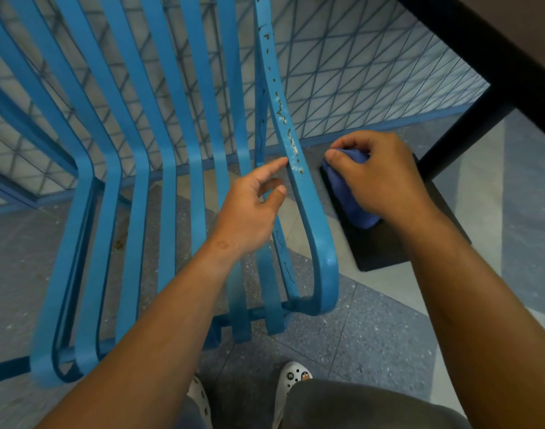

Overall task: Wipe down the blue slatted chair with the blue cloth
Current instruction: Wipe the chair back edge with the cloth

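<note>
Visibly chipped, stained outer slat point(291, 144) on blue chair point(169, 168) w/ scuffs

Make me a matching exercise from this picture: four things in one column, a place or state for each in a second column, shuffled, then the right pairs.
Column one:
1. left hand
2. right hand
3. blue cloth
4. black table base

Column two:
A. flat on the floor, right of the chair
B. bunched up inside a gripping hand
C. fingers loose, forefinger touching the chair's scuffed outer slat
D. curled round the cloth, beside the chair

Pairs: 1-C, 2-D, 3-B, 4-A
</note>
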The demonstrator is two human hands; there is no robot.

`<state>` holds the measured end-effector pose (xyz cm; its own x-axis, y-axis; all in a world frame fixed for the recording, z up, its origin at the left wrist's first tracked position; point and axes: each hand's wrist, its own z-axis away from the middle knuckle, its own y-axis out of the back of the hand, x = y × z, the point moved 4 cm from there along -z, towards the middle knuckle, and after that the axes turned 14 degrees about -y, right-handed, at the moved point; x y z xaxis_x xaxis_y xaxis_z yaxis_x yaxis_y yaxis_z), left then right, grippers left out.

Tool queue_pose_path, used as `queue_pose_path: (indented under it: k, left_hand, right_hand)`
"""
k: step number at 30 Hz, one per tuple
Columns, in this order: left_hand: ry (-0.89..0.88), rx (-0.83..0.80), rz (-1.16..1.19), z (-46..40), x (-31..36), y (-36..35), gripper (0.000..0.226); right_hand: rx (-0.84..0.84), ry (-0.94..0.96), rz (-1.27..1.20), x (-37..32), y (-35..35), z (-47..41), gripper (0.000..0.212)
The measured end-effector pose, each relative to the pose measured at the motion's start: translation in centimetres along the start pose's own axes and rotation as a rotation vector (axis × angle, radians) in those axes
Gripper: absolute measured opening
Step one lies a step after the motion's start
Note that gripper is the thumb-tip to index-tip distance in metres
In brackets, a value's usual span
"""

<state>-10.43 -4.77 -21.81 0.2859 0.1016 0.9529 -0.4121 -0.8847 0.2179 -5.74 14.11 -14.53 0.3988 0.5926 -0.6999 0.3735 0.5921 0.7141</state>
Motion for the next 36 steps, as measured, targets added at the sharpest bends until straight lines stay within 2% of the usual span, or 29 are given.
queue_pose_path:
  k: [4, 7, 11, 15, 20, 23, 27, 31, 36]
  left_hand:
    - [-0.009, -0.051, -0.006, 0.0, -0.2, 0.4, 0.047]
    - [-0.026, -0.088, -0.025, 0.1, -0.1, 0.6, 0.048]
    - [-0.031, -0.109, -0.022, 0.0, -0.1, 0.8, 0.049]
    - [-0.018, -0.097, -0.017, 0.0, -0.3, 1.0, 0.046]
    - [-0.022, -0.103, -0.014, -0.1, -0.2, 0.8, 0.045]
    - [-0.044, -0.12, -0.036, 0.1, 0.1, 0.9, 0.045]
    - [-0.046, -0.127, -0.053, 0.1, 0.3, 0.9, 0.045]
    - [-0.032, -0.127, -0.061, 0.1, 0.2, 0.9, 0.045]
    - [-0.041, -0.061, -0.076, -0.1, -0.2, 1.5, 0.042]
  right_hand:
    - [-0.103, 0.123, -0.024, -0.7, 0.0, 3.2, 0.007]
    - [-0.159, 0.135, 0.0, -0.8, -1.7, 4.3, 0.009]
    - [-0.101, 0.083, -0.042, -1.2, -2.2, 1.6, 0.008]
    - [0.019, 0.077, 0.05, -1.0, -1.0, 0.3, 0.011]
    - [-0.063, 0.165, 0.052, -1.2, -0.4, 3.4, 0.009]
    - [-0.107, 0.153, 0.084, -1.1, -1.8, 4.1, 0.009]
    - [-0.067, 0.103, 0.008, -1.5, -2.2, 1.3, 0.007]
    - [0.013, 0.07, 0.104, -1.2, -1.4, -0.9, 0.014]
    - [-0.062, 0.197, 0.017, -2.0, -1.6, 1.5, 0.01]
